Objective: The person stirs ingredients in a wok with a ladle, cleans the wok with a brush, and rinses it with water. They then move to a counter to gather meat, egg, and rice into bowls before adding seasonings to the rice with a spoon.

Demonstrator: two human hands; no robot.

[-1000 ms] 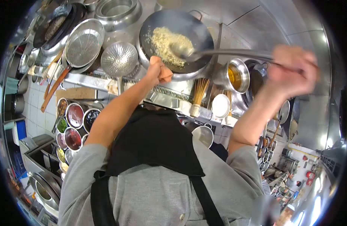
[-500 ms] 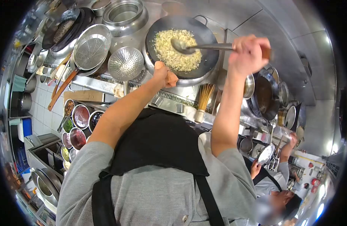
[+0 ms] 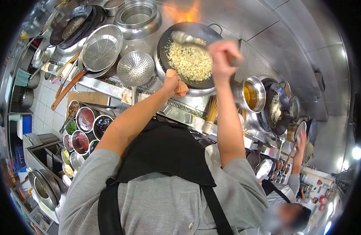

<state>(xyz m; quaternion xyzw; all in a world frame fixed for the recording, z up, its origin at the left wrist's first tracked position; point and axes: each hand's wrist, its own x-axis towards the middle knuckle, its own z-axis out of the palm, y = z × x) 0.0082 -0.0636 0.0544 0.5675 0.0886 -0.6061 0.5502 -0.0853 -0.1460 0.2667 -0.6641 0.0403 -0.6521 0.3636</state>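
Observation:
A dark wok (image 3: 206, 30) sits on the burner, holding a pale, grainy fried mixture that looks like rice (image 3: 190, 64) with small bits in it. My left hand (image 3: 173, 81) is closed around a folded orange-brown cloth (image 3: 181, 89) at the wok's near left edge; the cloth and fingers hide what lies beneath. Over the wok's right side, my right hand (image 3: 223, 58), blurred, grips the handle of a metal ladle (image 3: 182, 38). The ladle's bowl is at the far left part of the wok, at the edge of the food.
Orange flame (image 3: 182, 11) rises behind the wok. To the left are a perforated skimmer (image 3: 135, 68), a mesh strainer (image 3: 102, 51) and several sauce containers (image 3: 85, 119). Rightward stand a bamboo brush (image 3: 210, 117), a pot of amber liquid (image 3: 251, 96) and a co-worker (image 3: 292, 188) beside another wok (image 3: 284, 111).
My right hand and the ladle have moved left, the ladle bowl toward the wok's far edge. Flame has appeared behind the wok. Pale food now shows in the co-worker's wok.

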